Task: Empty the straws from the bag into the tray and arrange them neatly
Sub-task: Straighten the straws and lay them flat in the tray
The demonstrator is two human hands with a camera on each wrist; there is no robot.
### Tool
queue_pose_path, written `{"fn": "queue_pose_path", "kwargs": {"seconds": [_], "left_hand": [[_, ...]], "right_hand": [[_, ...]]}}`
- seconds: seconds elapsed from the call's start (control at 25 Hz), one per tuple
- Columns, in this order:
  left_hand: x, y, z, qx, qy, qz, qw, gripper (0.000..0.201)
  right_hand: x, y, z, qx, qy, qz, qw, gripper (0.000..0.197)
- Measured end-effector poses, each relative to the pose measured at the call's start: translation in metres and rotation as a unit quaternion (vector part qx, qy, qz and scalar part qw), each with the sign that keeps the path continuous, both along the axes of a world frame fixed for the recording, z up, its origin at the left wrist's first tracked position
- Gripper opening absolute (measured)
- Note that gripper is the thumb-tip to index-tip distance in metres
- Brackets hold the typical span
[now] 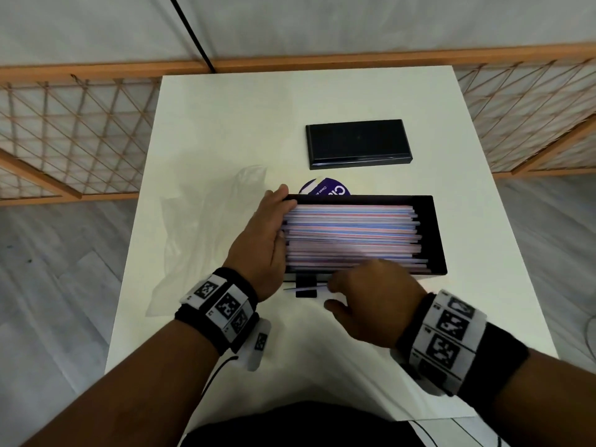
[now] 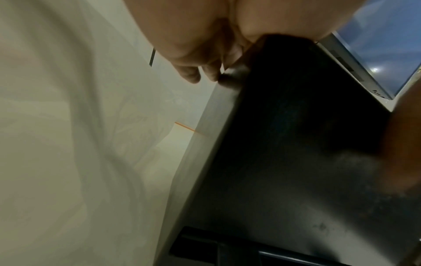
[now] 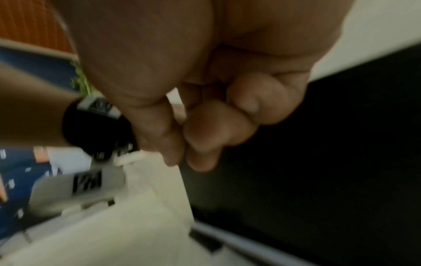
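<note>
1. The straws (image 1: 351,237) are in the black tray (image 1: 433,233), lying lengthwise in a thick pink, blue and white stack, and the emptied clear bag (image 1: 206,227) sits slack on the white surface (image 1: 225,124) to the left.
2. The left hand (image 1: 263,240) stands flat against the tray's left end, fingers straight, pressing the straw ends; the left-wrist view shows its fingertips (image 2: 193,75) at the tray's (image 2: 296,144) corner. That grip holds nothing, it only pushes.
3. The right hand (image 1: 371,295) hovers at the tray's near wall, its fingers (image 3: 216,135) curled; whether that grip pinches anything cannot be told, the wrist view being blurred.
4. One stray straw (image 1: 304,288) lies outside, on the surface just below the near wall beside a small black piece (image 1: 305,285). Risk: it gets missed or nudged towards the edge.
5. The right-hand straw ends look staggered. Risk: pushing too hard from the left could shove the whole tray sideways, or buckle and pop straws over the low wall.
6. Beyond the tray sit a purple round label (image 1: 325,190) and a black lid (image 1: 358,144); a sliding tray could knock them.
</note>
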State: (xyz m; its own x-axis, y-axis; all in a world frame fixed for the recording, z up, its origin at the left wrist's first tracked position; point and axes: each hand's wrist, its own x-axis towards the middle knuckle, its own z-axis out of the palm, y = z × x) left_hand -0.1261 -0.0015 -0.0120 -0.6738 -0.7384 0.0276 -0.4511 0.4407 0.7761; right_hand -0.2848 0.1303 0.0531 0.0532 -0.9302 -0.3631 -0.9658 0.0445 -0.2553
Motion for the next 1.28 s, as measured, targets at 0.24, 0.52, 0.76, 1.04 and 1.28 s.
{"fn": "queue_pose_path", "kwargs": {"seconds": [0.24, 0.52, 0.76, 1.04, 1.28], "left_hand": [[0.001, 0.001, -0.001, 0.004, 0.003, -0.006, 1.000, 0.054], [0.002, -0.001, -0.001, 0.005, 0.003, -0.007, 1.000, 0.048], [0.004, -0.001, 0.017, 0.114, 0.140, 0.109, 0.978, 0.051], [0.000, 0.001, 0.018, 0.082, 0.039, 0.063, 0.994, 0.046], [0.002, 0.002, 0.001, 0.010, -0.003, 0.010, 1.000, 0.051]], "right_hand": [[0.028, 0.001, -0.054, 0.044, 0.135, 0.021, 0.990, 0.040], [0.021, 0.004, -0.059, 0.115, 0.112, 0.001, 0.987, 0.016], [0.015, 0.007, 0.039, -0.124, 0.102, -0.058, 0.985, 0.019], [-0.011, -0.031, 0.015, -0.073, 0.041, -0.047, 0.995, 0.025], [-0.034, -0.018, -0.013, -0.109, -0.078, -0.047, 0.990, 0.044]]}}
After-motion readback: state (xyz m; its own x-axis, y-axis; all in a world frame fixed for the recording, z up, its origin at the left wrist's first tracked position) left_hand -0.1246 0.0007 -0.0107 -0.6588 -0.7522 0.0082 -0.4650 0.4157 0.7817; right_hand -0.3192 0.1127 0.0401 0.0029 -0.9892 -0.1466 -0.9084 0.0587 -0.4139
